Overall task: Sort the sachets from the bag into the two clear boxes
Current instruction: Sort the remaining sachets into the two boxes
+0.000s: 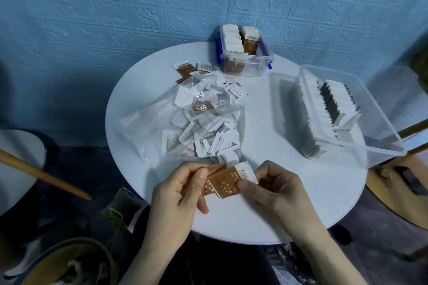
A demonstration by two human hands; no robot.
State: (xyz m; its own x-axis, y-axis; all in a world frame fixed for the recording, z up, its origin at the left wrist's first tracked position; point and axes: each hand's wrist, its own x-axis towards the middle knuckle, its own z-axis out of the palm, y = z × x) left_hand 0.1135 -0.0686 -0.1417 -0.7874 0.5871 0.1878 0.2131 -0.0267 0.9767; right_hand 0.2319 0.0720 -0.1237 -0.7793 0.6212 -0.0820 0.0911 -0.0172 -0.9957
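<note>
Blue brick-pattern wall [115,7] runs behind a round white table [266,210] seen from above. Far left, off the table: pale round stool w/ a wooden leg [44,174]; near bottom-left, a tan bag w/ a curved handle [76,259]. On the table, left of centre, lies a clear crumpled plastic bag [148,122], its mouth toward the person, w/ a heap of white & brown sachets [208,127] spilling out; a few loose brown-and-white sachets [185,70] sit just beyond it. At the near edge, left hand [178,194] pinches a small stack of brown star-print sachets [212,186] betw. thumb & fingers, grasping its left end. Right hand [271,186] pinches the top brown sachet w/ a white end [228,180] at its right edge, thumb on top; both hands hold the same bunch. At the table's back, small clear box w/ blue clips [254,62] holds upright rows of sachets, white-topped left, brown right. Far right, large clear rectangular box [370,143] overhangs the table edge, tilted, w/ long rows of upright white & dark sachets inside.
</note>
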